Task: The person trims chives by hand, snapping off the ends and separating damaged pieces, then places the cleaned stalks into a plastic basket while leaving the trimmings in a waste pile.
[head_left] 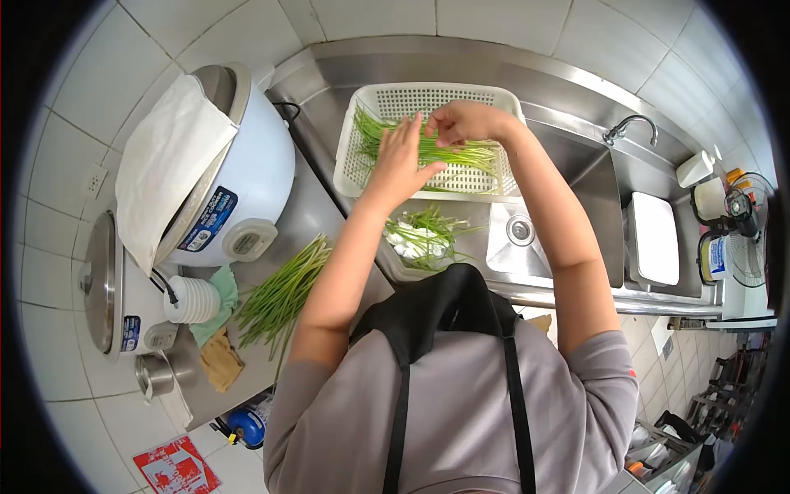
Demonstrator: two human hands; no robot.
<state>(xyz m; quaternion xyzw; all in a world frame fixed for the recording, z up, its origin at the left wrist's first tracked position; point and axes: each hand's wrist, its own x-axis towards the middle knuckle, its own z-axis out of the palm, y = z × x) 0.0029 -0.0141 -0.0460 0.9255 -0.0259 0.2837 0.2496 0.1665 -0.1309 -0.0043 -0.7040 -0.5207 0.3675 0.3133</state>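
White plastic formed our basket (pixel 403 100), likely perforated for draining stalks (pixel 471 156). Our left hand (pixel 400 163) was spread, empty; whether our right hand (pixel 467 123) gripped any, we couldn't tell.

Head view — a single camera worn on the person's head, facing forward and steeply down. The very wide field bends straight edges and darkens at its round border. Nearest the lens, the grey shirt (pixel 461 412) fills the lower centre; at middle range appear the left hand (pixel 401 156) and right hand (pixel 465 123), near centre; farther off, the tiled wall (pixel 502 18) closes the upper margin.
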